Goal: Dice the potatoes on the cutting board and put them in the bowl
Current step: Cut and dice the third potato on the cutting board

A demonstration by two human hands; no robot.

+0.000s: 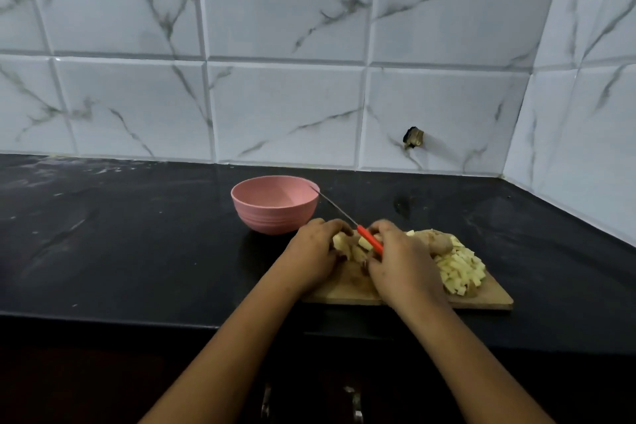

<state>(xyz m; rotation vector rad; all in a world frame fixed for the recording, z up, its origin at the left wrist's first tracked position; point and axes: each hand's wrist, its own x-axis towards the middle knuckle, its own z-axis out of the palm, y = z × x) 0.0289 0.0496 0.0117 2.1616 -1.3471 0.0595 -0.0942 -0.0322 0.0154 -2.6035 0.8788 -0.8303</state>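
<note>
Both clamp tight over a wooden board on the black surface: left hand on pale potato chunks, right hand on a red-handled knife.

Potatoes, wooden cutting board, pink bowl
Pale diced heap on the board's right end, brown unpeeled piece at its far side; cut chunks toward the left; ribbed bowl upright, just beyond the left corner

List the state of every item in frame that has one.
pink bowl: upright, visible inside empty
knife: gripped by right hand, blade pointing toward bowl
left hand: holds cut potato pieces
diced pile: on board, right side
uncut potato: skin on, behind pile
cutting board: flat on counter
</note>
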